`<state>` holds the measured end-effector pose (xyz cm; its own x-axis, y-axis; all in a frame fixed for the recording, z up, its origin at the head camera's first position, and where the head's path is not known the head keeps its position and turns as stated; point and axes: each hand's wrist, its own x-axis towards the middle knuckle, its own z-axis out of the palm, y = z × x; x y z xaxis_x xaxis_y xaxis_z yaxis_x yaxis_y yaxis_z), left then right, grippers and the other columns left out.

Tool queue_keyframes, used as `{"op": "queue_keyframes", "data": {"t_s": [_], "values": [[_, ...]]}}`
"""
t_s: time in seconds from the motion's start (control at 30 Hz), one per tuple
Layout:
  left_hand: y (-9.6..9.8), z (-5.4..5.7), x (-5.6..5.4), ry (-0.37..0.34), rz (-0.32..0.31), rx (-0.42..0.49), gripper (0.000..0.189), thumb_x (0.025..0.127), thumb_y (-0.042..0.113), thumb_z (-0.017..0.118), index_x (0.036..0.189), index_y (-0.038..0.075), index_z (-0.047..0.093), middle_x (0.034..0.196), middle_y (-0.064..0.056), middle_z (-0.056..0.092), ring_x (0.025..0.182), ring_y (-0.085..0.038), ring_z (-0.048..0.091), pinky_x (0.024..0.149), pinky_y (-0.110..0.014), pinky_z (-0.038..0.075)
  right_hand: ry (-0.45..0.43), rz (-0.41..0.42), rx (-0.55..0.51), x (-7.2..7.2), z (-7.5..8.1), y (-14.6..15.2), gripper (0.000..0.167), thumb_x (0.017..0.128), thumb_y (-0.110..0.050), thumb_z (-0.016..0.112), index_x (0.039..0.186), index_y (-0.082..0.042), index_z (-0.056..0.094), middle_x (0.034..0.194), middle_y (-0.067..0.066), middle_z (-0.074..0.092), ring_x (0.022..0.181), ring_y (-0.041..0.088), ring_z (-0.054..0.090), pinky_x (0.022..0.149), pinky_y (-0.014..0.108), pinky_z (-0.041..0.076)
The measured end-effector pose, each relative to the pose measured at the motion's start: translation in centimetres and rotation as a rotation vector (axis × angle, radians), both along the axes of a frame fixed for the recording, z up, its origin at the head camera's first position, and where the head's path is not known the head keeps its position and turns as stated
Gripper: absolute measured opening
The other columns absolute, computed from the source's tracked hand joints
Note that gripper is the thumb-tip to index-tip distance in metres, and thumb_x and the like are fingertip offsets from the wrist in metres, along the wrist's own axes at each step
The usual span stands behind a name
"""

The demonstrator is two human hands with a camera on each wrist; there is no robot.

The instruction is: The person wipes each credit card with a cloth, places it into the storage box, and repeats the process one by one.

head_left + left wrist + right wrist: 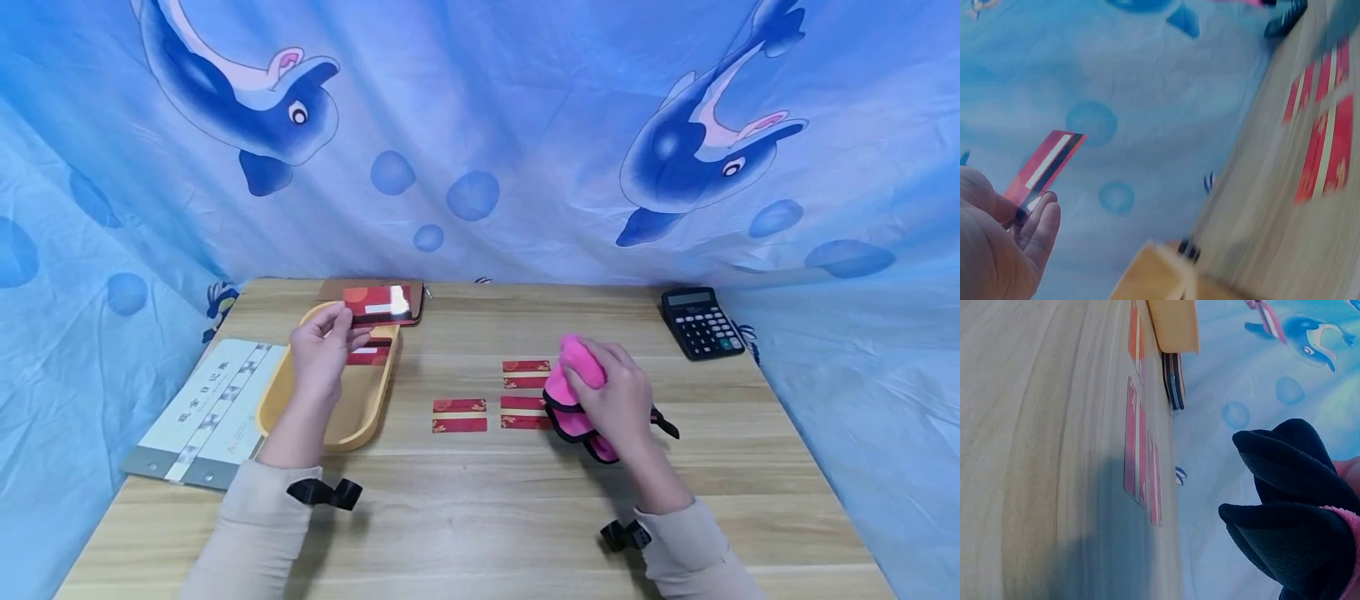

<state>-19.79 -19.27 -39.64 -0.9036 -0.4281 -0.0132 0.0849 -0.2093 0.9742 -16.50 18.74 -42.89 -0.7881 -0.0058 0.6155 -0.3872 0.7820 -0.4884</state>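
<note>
My left hand (322, 346) pinches a red card (377, 306) with a white strip and a black stripe, raised above the yellow tray (273, 392). Another red striped card (367, 352) lies in that tray. At the right, my right hand (618, 396) grips a bunched pink cloth (566, 392) with black edging; the right wrist view shows dark folds of this cloth (1285, 550). Just left of it are three red cards with pale bands: a near left one (459, 415), a far one (527, 374) and one partly covered by the cloth (519, 412).
A brown zipped wallet (416, 304) lies behind the tray, partly hidden by the raised card. The grey-white account book (206, 408) is left of the tray. A black calculator (703, 323) sits at the back right. Blue dolphin-print curtains (525, 100) surround the wooden table.
</note>
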Motion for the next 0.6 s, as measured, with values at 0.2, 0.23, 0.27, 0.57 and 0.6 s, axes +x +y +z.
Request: {"op": "queue_keyframes", "data": {"t_s": [0.2, 0.23, 0.27, 0.57, 0.6], "values": [[-2.9, -1.2, -0.6, -0.09, 0.008, -0.051, 0.033, 0.103, 0.008, 0.057, 0.132, -0.007, 0.061, 0.104, -0.008, 0.069, 0.072, -0.01, 0.073, 0.073, -0.024, 0.062, -0.014, -0.002, 0.0, 0.2, 0.0, 0.0, 0.049, 0.081, -0.027, 0.087, 0.125, -0.011, 0.073, 0.109, 0.014, 0.072, 0.088, 0.03, 0.07, 0.064, 0.043, 0.057], [-3.3, -1.5, -0.7, -0.109, 0.008, -0.071, 0.035, 0.104, 0.008, 0.055, 0.135, -0.007, 0.059, 0.111, -0.012, 0.068, 0.072, -0.01, 0.073, 0.075, -0.024, 0.062, -0.019, -0.001, 0.0, 0.2, 0.0, 0.0, 0.049, 0.081, -0.028, 0.087, 0.125, -0.011, 0.073, 0.109, 0.014, 0.072, 0.088, 0.03, 0.07, 0.064, 0.043, 0.057], [-3.7, -1.8, -0.7, -0.127, 0.005, -0.089, 0.036, 0.104, 0.007, 0.053, 0.138, -0.007, 0.057, 0.116, -0.017, 0.066, 0.073, -0.009, 0.073, 0.077, -0.025, 0.062, -0.021, -0.003, 0.001, 0.2, 0.0, 0.0, 0.049, 0.081, -0.028, 0.087, 0.125, -0.011, 0.073, 0.109, 0.014, 0.072, 0.089, 0.03, 0.07, 0.064, 0.043, 0.057], [-5.6, -4.6, -1.2, -0.277, -0.171, -0.305, 0.043, 0.103, -0.006, 0.041, 0.146, -0.01, 0.044, 0.126, -0.03, 0.052, 0.077, -0.005, 0.068, 0.085, -0.024, 0.059, -0.035, 0.002, 0.0, 0.3, -0.2, -0.1, 0.049, 0.082, -0.028, 0.087, 0.125, -0.01, 0.072, 0.107, 0.014, 0.072, 0.087, 0.03, 0.07, 0.063, 0.042, 0.056], [-5.7, -4.9, -1.2, -0.286, -0.189, -0.328, 0.043, 0.101, -0.008, 0.041, 0.145, -0.011, 0.045, 0.124, -0.028, 0.053, 0.076, -0.004, 0.068, 0.084, -0.023, 0.059, -0.035, 0.004, -0.001, 0.3, -0.2, -0.1, 0.049, 0.082, -0.028, 0.087, 0.125, -0.01, 0.073, 0.107, 0.014, 0.072, 0.087, 0.03, 0.07, 0.063, 0.042, 0.056]]}}
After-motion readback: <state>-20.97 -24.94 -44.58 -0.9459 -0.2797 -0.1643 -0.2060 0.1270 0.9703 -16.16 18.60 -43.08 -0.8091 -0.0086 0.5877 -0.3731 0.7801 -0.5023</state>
